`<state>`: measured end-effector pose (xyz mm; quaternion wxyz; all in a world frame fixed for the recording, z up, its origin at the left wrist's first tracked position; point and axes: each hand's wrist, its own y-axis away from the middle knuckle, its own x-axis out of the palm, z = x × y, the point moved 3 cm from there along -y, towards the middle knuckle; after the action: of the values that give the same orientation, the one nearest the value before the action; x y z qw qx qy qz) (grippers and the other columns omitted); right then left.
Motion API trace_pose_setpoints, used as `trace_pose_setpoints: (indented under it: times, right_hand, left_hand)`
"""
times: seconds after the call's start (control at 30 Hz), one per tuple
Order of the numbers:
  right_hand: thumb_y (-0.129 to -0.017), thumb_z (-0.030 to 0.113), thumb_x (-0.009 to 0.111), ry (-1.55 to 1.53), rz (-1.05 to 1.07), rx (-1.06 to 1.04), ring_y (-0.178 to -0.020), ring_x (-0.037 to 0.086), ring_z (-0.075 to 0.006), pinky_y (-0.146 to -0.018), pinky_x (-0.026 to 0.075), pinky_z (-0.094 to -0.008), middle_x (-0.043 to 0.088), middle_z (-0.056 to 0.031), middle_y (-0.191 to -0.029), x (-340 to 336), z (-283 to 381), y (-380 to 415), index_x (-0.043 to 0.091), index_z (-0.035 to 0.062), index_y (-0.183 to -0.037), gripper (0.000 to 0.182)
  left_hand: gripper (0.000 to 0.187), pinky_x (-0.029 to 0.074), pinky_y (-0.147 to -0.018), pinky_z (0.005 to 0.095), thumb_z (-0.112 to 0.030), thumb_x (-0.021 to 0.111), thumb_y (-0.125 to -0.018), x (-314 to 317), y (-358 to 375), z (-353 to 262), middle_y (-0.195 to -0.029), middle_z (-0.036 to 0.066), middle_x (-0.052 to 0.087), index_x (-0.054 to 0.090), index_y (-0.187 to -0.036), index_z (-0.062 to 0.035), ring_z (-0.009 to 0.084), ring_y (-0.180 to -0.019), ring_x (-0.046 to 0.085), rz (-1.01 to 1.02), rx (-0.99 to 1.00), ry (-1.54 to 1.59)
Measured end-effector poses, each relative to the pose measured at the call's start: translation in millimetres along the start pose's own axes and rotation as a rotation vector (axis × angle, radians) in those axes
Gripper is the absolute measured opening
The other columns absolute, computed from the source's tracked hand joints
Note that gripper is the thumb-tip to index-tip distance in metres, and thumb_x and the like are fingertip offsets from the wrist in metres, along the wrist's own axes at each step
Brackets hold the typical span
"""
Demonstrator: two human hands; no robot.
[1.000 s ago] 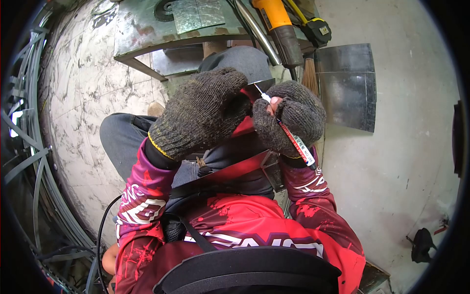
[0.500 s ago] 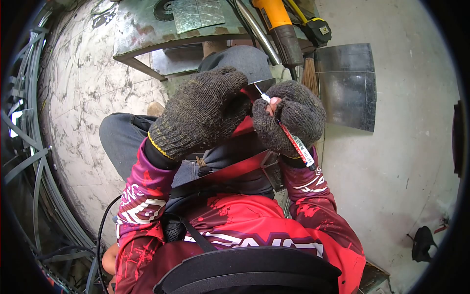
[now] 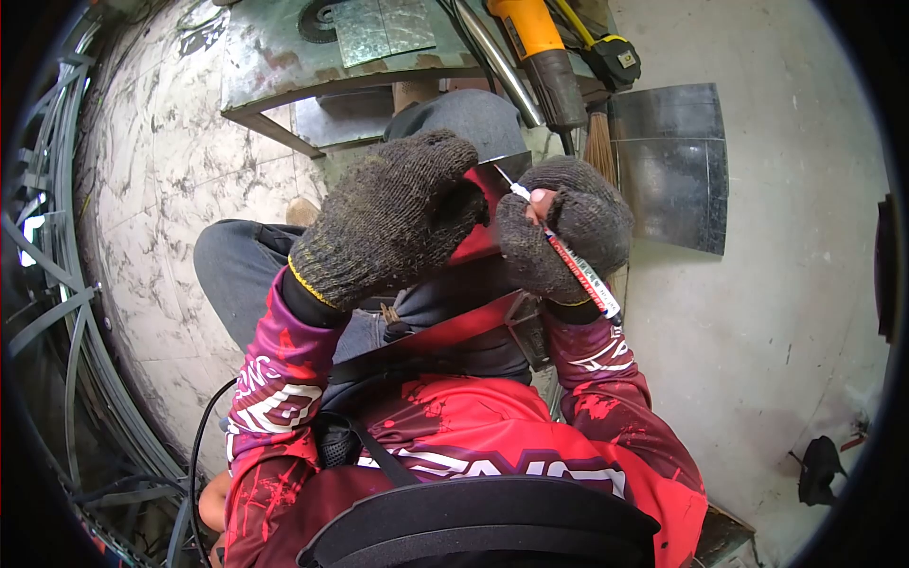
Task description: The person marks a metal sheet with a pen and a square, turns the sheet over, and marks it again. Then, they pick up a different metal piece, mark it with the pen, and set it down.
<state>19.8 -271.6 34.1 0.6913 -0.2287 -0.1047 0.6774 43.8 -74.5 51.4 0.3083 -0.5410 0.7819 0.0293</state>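
While the metal piece is being held up over the lap by the gloved left hand, the marker is being gripped by the gloved right hand. The left fingers are being kept close together and bent at the piece's edge; how they are being placed on its far side cannot be told. The marker's barrel is being pinched between the right fingers, a bare fingertip being exposed through the glove. The thin white tip is being pointed at the upper edge of the piece, between the two hands; whether the metal is being touched cannot be told. Red is being reflected by the piece's shiny face.

Beyond the knees, a disc and a square metal plate are being supported by the metal table. At its right end, an orange power tool is being flanked by a metal tube and a tape measure. Broom bristles are being seen beside a dark metal sheet on the floor.
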Motion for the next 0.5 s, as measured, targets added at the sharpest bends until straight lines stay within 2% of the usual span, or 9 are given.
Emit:
trace_pose_setpoints:
  times: [0.13, 0.2, 0.27, 0.33, 0.37, 0.4, 0.43, 0.47, 0.5]
  right_hand:
    - [-0.084, -0.002, 0.07, -0.006, -0.009, -0.03, -0.078, 0.066, -0.0196, -0.073, 0.056, -0.0334, 0.065, -0.0117, -0.091, -1.6, 6.5, -5.3, 0.061, -0.0029, -0.102, 0.021]
    - [-0.083, -0.002, 0.07, -0.015, -0.018, -0.051, -0.078, 0.066, -0.0198, -0.074, 0.057, -0.0335, 0.065, -0.0119, -0.091, -5.0, 11.8, -8.1, 0.061, -0.0032, -0.102, 0.021]
    - [-0.086, 0.0, 0.069, 0.199, -0.008, -0.172, -0.077, 0.066, -0.0195, -0.073, 0.057, -0.0345, 0.064, -0.014, -0.09, -14.4, 21.8, -22.0, 0.057, -0.0029, -0.105, 0.023]
    - [-0.089, 0.001, 0.067, 0.24, -0.249, -0.255, -0.072, 0.065, -0.0189, -0.068, 0.056, -0.0321, 0.064, -0.0154, -0.089, -17.7, 18.4, -22.4, 0.054, -0.0005, -0.108, 0.024]
    - [-0.091, 0.002, 0.066, 0.021, -0.287, -0.117, -0.067, 0.063, -0.0184, -0.062, 0.054, -0.0297, 0.063, -0.0144, -0.087, -17.0, 17.0, -20.6, 0.054, 0.0015, -0.11, 0.023]
    - [-0.091, 0.0, 0.064, -0.023, -0.295, -0.06, -0.066, 0.061, -0.0178, -0.061, 0.052, -0.0293, 0.063, -0.0135, -0.086, -16.2, 18.4, -21.0, 0.055, 0.0035, -0.109, 0.021]
    - [-0.09, 0.001, 0.067, -0.008, -0.272, -0.04, -0.072, 0.062, -0.0166, -0.065, 0.052, -0.0295, 0.063, -0.0108, -0.091, -15.2, 17.6, -20.5, 0.057, 0.0035, -0.106, 0.02]
    - [-0.088, 0.001, 0.07, 0.01, -0.249, -0.017, -0.079, 0.063, -0.0153, -0.069, 0.053, -0.0296, 0.063, -0.0082, -0.096, -14.6, 14.4, -18.9, 0.059, 0.0035, -0.103, 0.019]
    - [-0.087, -0.001, 0.069, 0.322, -0.243, -0.099, -0.085, 0.062, -0.015, -0.074, 0.052, -0.0288, 0.063, -0.0065, -0.096, -12.5, 15.1, -18.6, 0.061, 0.0028, -0.103, 0.018]
  left_hand:
    - [0.027, 0.05, -0.066, 0.0391, -0.013, 0.073, -0.083, -1.8, 1.4, 4.0, -0.085, 0.015, 0.061, 0.058, -0.101, 0.0004, 0.0318, -0.074, 0.064, 0.1, -0.054, -0.07]
    - [0.033, 0.052, -0.071, 0.0351, -0.016, 0.072, -0.088, 2.9, 9.9, 17.6, -0.093, 0.01, 0.066, 0.059, -0.111, 0.0026, 0.0192, -0.074, 0.064, 0.115, -0.378, 0.492]
    - [0.032, 0.051, -0.075, 0.0316, -0.017, 0.07, -0.09, -5.6, 11.5, 18.8, -0.097, 0.011, 0.067, 0.058, -0.112, 0.0026, 0.0154, -0.082, 0.063, 0.082, -0.433, 0.554]
    - [0.031, 0.05, -0.079, 0.0281, -0.019, 0.068, -0.092, -9.3, 13.3, 21.2, -0.101, 0.012, 0.069, 0.058, -0.112, 0.0025, 0.0115, -0.089, 0.063, 0.057, -0.487, 0.613]
    - [0.031, 0.05, -0.079, 0.0278, -0.018, 0.067, -0.093, -3.7, 17.4, 28.1, -0.101, 0.009, 0.068, 0.059, -0.114, 0.0021, 0.0107, -0.09, 0.062, -0.123, -0.449, 0.724]
    - [0.031, 0.05, -0.079, 0.0275, -0.018, 0.066, -0.094, 3.5, 20.9, 34.5, -0.1, 0.006, 0.067, 0.059, -0.116, 0.0016, 0.0098, -0.091, 0.061, -0.307, -0.403, 0.834]
    - [0.031, 0.049, -0.08, 0.0262, -0.018, 0.066, -0.094, 16.3, 21.8, 36.8, -0.099, 0.004, 0.066, 0.06, -0.119, -0.0012, 0.0098, -0.09, 0.06, -0.428, -0.413, 0.914]
    - [0.033, 0.049, -0.081, 0.0272, -0.018, 0.066, -0.093, 23.9, 26.1, 36.8, -0.1, 0.005, 0.066, 0.06, -0.12, -0.0002, 0.0103, -0.091, 0.058, -0.448, -0.44, 0.934]
    - [0.033, 0.049, -0.082, 0.0279, -0.018, 0.066, -0.093, 28.9, 32.4, 38.3, -0.101, 0.005, 0.066, 0.06, -0.12, -0.0003, 0.0104, -0.091, 0.058, -0.443, -0.479, 0.854]
